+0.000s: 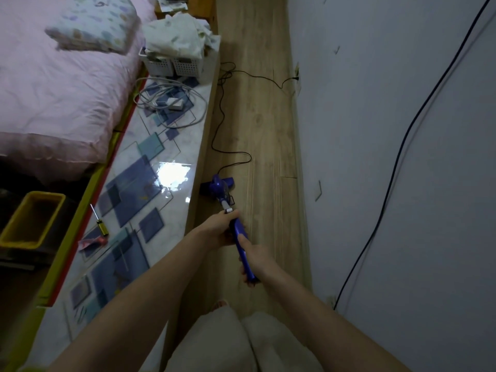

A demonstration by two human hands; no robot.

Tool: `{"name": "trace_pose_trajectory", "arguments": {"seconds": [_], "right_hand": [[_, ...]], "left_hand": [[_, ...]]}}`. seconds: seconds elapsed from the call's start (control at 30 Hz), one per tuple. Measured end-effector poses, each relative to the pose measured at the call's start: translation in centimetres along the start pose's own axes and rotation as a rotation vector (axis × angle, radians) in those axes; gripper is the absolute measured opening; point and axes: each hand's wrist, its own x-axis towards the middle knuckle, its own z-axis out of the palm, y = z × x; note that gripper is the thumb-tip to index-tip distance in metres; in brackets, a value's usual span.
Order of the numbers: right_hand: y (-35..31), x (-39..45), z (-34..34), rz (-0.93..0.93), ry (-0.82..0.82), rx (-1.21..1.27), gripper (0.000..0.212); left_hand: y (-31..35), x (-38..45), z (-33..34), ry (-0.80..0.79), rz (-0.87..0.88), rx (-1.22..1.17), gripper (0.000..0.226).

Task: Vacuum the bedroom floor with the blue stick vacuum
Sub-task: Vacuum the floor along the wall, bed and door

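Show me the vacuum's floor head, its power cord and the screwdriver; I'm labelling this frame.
Vacuum floor head (206, 188), head view: dark left end of the nozzle.
Power cord (218, 118), head view: black stretch lying on the floor.
Screwdriver (102, 228), head view: yellow handle, on the patterned ledge.

The left hand (218, 229) and right hand (253, 257) cover much of the blue stick vacuum's handle (241, 237), so any switch there is hidden. The floor head (214, 185) sits partly behind the motor body — its full width cannot be seen. The black cord (228, 154) ends at the skirting, too small to make out a plug. The pillow (94, 22) is blurred and cut by the top edge. The yellow bin (16, 234) holds something dark — too dim to tell.
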Motion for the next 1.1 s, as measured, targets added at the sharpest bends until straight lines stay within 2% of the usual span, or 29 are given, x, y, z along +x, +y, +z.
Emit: {"name": "trace_pose_trajectory", "arguments": {"seconds": [0.13,0.3,0.43,0.57,0.73,0.87,0.93,1.1], "right_hand": [[-0.9,-2.1,-0.9,-0.038,0.013,-0.015,0.059],[-0.7,-6.7,-1.3,-0.039,-0.028,-0.019,0.051],[-0.2,-9.8,-0.2,-0.012,-0.127,0.051,0.036],[0.2,-11.3,1.2,0.006,-0.160,0.168,0.035],[0.1,-10.8,2.8,-0.034,-0.117,0.284,0.033],[-1.3,-10.0,3.6,-0.034,-0.154,0.446,0.031],[-1.2,-9.4,4.2,-0.056,-0.127,0.452,0.029],[-0.3,-6.9,5.3,-0.098,0.059,0.365,0.033]], "left_hand": [[0.2,-1.4,0.3,-0.039,-0.011,-0.044,0.041],[-0.9,-4.4,1.2,-0.048,-0.053,-0.015,0.043],[-2.1,-7.3,0.8,-0.055,-0.077,-0.011,0.039],[-2.9,-9.0,0.6,-0.072,-0.067,0.022,0.035],[-1.7,-8.3,0.5,-0.057,-0.086,0.160,0.039],[0.3,-6.9,-0.4,-0.039,-0.101,0.301,0.050],[0.7,-6.0,-0.8,-0.042,-0.087,0.347,0.049],[0.4,-4.0,-1.1,-0.046,-0.019,0.374,0.041]]}}
